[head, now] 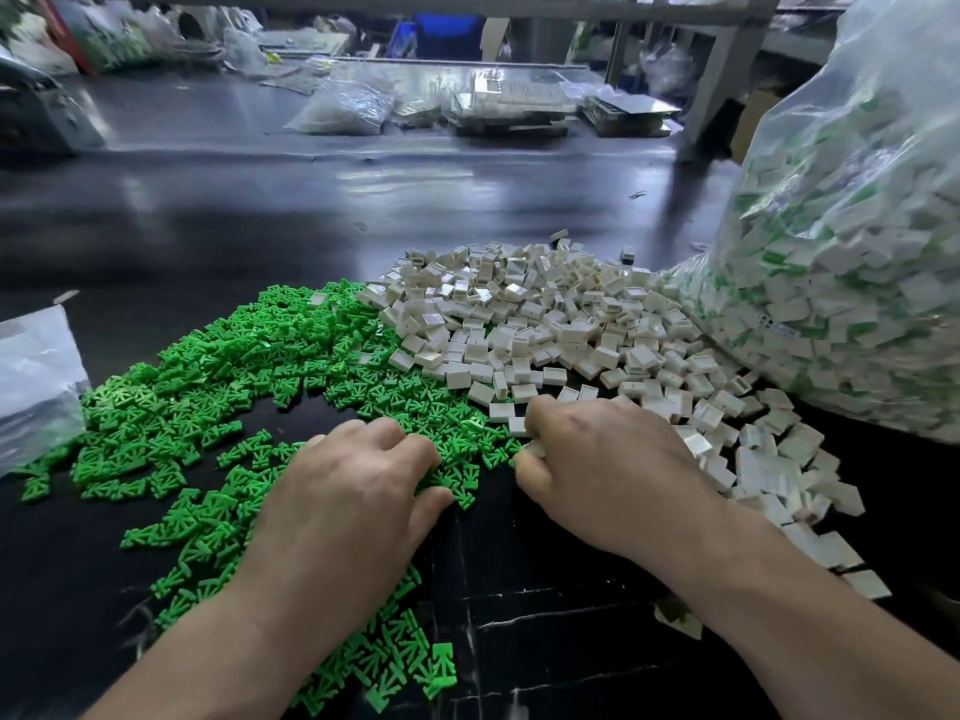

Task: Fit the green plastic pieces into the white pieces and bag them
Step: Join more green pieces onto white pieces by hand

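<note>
A wide heap of small green plastic pieces (218, 387) covers the left of the dark table. A heap of white square pieces (550, 319) lies to its right. My left hand (358, 485) rests palm down on the green heap's near edge, its fingers curled into the pieces; what it holds is hidden. My right hand (597, 459) lies where the two heaps meet, fingers curled, pinching a white piece (535, 449) at its fingertips. A big clear bag (841, 262) full of fitted white and green pieces stands at the right.
A flat clear plastic bag (36, 376) lies at the left edge. The dark table (260, 215) stretches beyond the heaps. More bags (343, 106) and flat trays (519, 111) sit at the far side. A grey post (727, 70) rises at the back right.
</note>
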`<state>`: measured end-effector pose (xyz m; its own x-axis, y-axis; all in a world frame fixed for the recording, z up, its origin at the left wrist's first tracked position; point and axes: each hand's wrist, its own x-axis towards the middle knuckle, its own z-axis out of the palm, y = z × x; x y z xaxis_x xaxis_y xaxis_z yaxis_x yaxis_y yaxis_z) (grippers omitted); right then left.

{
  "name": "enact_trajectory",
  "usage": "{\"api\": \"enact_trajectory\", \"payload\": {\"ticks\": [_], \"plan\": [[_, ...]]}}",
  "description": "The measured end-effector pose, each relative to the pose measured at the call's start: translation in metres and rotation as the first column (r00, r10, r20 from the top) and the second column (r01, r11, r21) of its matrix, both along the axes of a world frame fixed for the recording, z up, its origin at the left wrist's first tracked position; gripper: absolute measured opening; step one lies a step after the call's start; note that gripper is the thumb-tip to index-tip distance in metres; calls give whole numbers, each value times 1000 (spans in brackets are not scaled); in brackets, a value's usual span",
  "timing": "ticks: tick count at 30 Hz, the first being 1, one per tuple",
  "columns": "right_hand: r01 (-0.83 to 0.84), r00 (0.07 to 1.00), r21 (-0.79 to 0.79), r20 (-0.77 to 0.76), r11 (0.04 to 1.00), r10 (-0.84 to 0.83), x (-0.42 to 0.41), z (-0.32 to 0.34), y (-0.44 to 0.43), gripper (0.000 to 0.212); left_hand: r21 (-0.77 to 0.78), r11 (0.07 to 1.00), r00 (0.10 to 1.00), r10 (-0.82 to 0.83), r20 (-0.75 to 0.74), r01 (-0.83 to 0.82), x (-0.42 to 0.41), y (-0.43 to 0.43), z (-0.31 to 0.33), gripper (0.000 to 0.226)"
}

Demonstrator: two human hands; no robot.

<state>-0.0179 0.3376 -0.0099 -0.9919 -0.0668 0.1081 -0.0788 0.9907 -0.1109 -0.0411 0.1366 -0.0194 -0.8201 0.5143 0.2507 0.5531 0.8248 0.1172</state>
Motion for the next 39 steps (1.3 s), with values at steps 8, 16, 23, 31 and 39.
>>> {"api": "enact_trajectory", "payload": {"ticks": [8,16,23,31,39], "plan": [[39,999,-681,25,732,-31,6,5,-4,11,481,869,980,22,199,-117,2,1,7,13],[328,921,-933,280,-151,270,9,16,-15,13,846,398,803,-334,494,-355,0,-1,10,14],[285,914,-944,216,-165,343,11,14,-13,12,858,232,718,-471,512,-459,-1,-2,6,33],[134,948,-991,137,29,288,12,9,-15,8,884,125,707,-555,439,-451,3,1,9,20],[-24,962,-961,53,274,269,18,9,-17,11,912,218,782,-469,410,-347,5,0,7,26]]}}
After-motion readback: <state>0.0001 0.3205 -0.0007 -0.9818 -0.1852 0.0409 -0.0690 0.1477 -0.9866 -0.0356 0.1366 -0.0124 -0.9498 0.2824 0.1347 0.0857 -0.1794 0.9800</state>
